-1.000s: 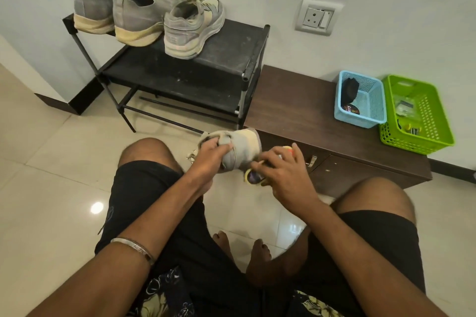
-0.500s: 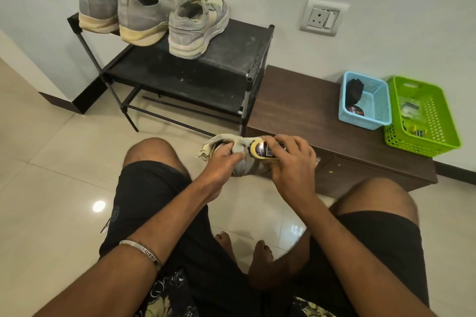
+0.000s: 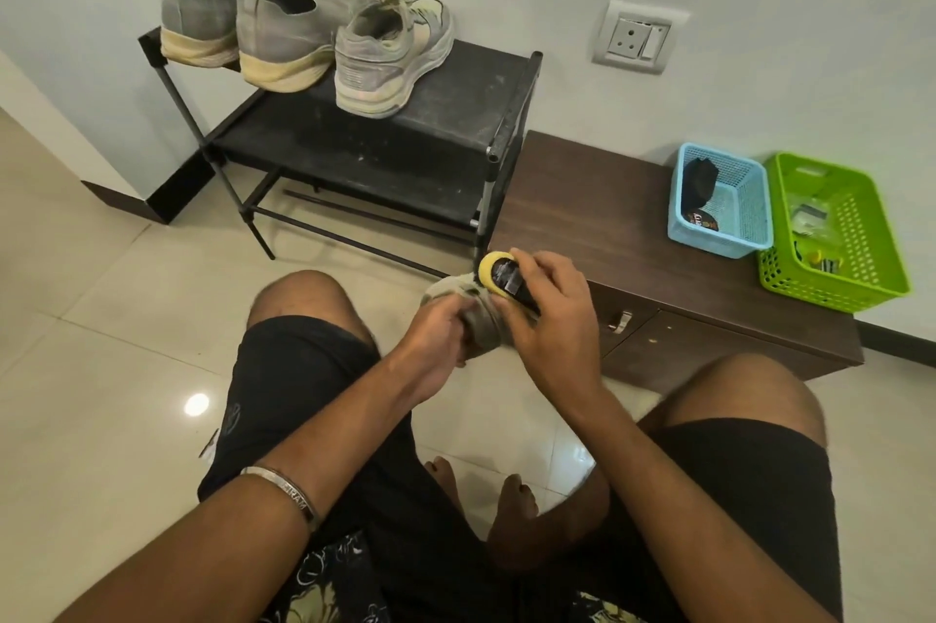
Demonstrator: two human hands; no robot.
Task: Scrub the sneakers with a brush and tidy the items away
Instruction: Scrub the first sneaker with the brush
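Observation:
I sit on the floor with a grey sneaker held over my knees. My left hand grips the sneaker from the left, fingers curled round it. My right hand holds a yellow and black brush and presses it on top of the sneaker, which is mostly hidden by both hands. Its partner, a grey and cream laced sneaker, stands on the black shoe rack. Two grey knit sneakers stand to its left on the same shelf.
A low brown cabinet stands right of the rack. On it sit a blue basket with a dark item and a round tin, and a green basket with small items. A wall socket is above. My bare feet rest on the tiled floor.
My right hand has carried the brush from the sneaker's underside up onto its top. The sneaker has turned in my left hand, which keeps its grip.

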